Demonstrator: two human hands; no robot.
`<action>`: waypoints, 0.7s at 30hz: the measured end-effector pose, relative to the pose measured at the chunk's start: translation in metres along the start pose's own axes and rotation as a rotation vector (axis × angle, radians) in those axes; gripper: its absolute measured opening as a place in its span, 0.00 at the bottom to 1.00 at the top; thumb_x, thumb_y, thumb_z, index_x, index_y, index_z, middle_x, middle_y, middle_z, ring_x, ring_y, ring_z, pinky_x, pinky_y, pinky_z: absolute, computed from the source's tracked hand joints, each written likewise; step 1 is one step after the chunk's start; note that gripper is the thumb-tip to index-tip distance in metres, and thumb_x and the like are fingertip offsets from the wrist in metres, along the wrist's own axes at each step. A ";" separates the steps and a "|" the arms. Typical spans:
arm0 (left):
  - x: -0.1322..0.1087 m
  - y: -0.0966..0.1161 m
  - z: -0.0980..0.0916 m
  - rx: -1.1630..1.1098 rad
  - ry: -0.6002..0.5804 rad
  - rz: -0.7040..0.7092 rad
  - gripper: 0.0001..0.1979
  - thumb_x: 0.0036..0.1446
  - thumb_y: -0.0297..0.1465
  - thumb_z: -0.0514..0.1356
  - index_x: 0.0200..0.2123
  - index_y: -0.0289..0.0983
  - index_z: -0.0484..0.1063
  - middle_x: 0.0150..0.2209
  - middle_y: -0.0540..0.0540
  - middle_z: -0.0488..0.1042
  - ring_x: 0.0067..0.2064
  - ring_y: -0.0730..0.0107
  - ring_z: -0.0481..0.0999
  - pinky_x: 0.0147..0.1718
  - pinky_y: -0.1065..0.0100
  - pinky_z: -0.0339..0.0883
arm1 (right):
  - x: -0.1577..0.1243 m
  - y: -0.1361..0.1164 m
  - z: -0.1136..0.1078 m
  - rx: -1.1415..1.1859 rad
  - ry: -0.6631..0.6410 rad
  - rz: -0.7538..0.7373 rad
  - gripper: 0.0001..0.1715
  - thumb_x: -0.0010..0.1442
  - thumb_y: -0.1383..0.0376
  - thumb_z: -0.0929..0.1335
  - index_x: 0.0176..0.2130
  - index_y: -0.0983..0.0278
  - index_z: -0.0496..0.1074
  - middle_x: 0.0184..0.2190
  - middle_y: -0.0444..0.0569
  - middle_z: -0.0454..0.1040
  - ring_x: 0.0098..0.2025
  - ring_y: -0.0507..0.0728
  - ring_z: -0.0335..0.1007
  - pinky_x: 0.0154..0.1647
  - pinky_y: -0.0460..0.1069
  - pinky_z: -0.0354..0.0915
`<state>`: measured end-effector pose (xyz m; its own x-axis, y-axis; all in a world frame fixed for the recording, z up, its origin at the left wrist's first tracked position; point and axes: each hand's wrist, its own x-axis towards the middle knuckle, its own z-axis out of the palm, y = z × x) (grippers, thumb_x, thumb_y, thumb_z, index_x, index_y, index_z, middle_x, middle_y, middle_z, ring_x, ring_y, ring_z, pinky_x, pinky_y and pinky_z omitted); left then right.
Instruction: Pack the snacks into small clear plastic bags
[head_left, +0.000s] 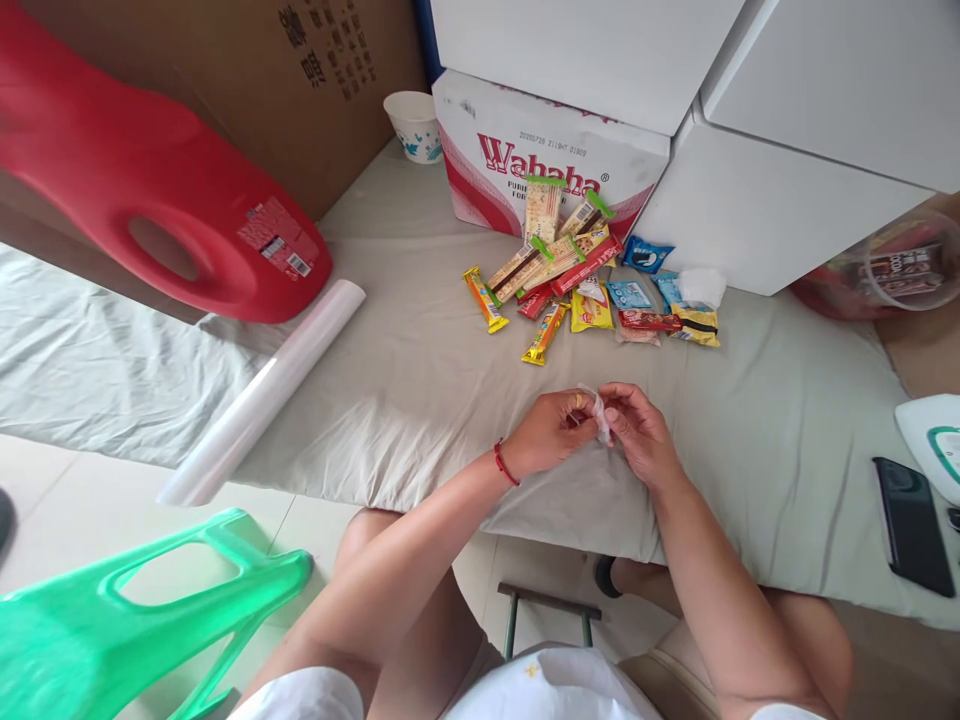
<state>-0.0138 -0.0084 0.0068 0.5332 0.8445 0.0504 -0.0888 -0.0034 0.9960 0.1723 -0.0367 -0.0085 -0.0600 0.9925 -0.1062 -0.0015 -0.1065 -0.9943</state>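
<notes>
My left hand [551, 432], with a red cord bracelet at its wrist, pinches one side of a crumpled, translucent whitish plastic piece [602, 416]. The fingers of my right hand [643, 438] close on its other side. Both hands are held above the front part of the cloth-covered surface [435, 400]. Just beyond them lies a pile of wrapped snacks: green-ended bars [544, 208], a red-wrapped bar [586, 265], small yellow-orange bars [545, 333], a yellow packet [592, 309] and blue packets [630, 294]. Whether anything is inside the plastic cannot be made out.
Behind the snacks stand a Wahaha carton [555, 150] and a paper cup [417, 126]. Leftward are a large red jug [172, 190], a clear plastic roll [262, 395] and a green stool [165, 610]. A phone [912, 525] and a clear tub [900, 265] are at right.
</notes>
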 end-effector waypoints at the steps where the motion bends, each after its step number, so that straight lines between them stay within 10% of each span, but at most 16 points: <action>1: 0.000 0.000 0.000 -0.010 -0.005 -0.010 0.11 0.61 0.37 0.63 0.30 0.37 0.73 0.32 0.49 0.75 0.32 0.73 0.71 0.34 0.70 0.66 | 0.000 0.001 -0.001 -0.020 -0.017 0.000 0.21 0.59 0.44 0.76 0.43 0.54 0.77 0.31 0.44 0.72 0.27 0.54 0.63 0.25 0.49 0.63; 8: 0.001 -0.004 -0.003 -0.141 0.036 -0.102 0.17 0.55 0.44 0.70 0.30 0.36 0.74 0.29 0.49 0.74 0.32 0.72 0.72 0.35 0.69 0.67 | 0.000 0.007 -0.002 -0.024 0.064 0.035 0.23 0.59 0.43 0.76 0.33 0.57 0.72 0.21 0.38 0.61 0.22 0.51 0.53 0.22 0.48 0.53; 14: 0.003 -0.003 -0.001 -0.271 0.049 -0.113 0.20 0.51 0.46 0.74 0.32 0.36 0.75 0.34 0.46 0.78 0.36 0.68 0.77 0.40 0.66 0.71 | 0.001 -0.002 0.000 0.076 0.062 0.043 0.28 0.56 0.43 0.78 0.50 0.52 0.75 0.47 0.47 0.76 0.30 0.52 0.65 0.20 0.46 0.59; 21: 0.009 -0.007 0.004 -0.375 0.074 -0.154 0.19 0.48 0.42 0.75 0.33 0.36 0.73 0.31 0.50 0.76 0.34 0.72 0.75 0.36 0.69 0.68 | 0.001 -0.003 -0.002 0.120 0.147 0.089 0.25 0.51 0.46 0.81 0.40 0.57 0.75 0.31 0.42 0.74 0.24 0.50 0.59 0.19 0.46 0.51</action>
<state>-0.0054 -0.0029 0.0008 0.5036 0.8561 -0.1157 -0.3208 0.3097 0.8951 0.1739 -0.0349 -0.0057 0.0808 0.9761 -0.2018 -0.1217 -0.1913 -0.9739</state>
